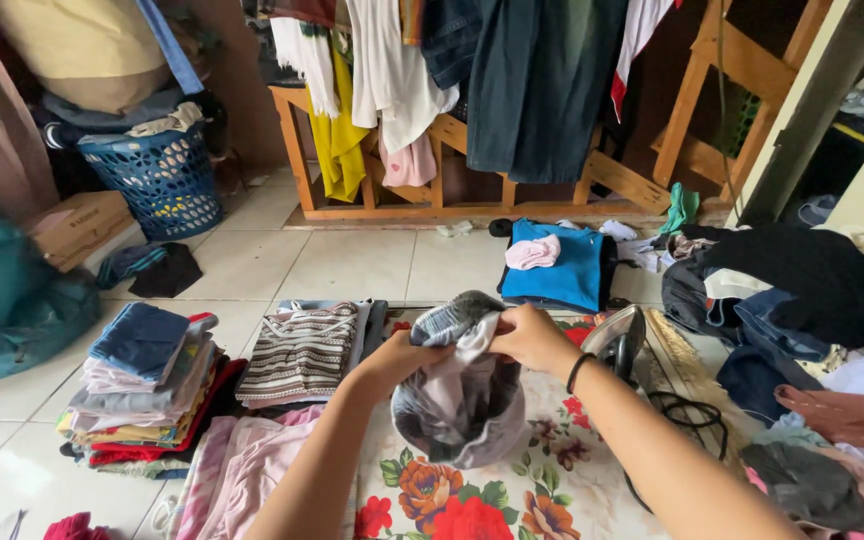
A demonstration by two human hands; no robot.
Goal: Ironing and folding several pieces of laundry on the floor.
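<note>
My left hand [399,354] and my right hand [530,337] both grip the top of a grey and white striped garment [460,400], holding it up so it hangs bunched over a floral cloth [472,495] spread in front of me. The hands sit close together, thumbs pinching the fabric's upper edge. A black band circles my right wrist. An electric iron [616,342] stands just right of my right hand, its black cord trailing over the cloth.
Folded stacks lie left: a tall mixed pile [142,385], a striped folded top [300,350], pink clothes [242,465]. A blue folded pile [562,265] lies ahead. Loose dark clothes [792,290] heap at right. A blue laundry basket [162,180] and a wooden rack of hanging clothes [472,190] stand behind.
</note>
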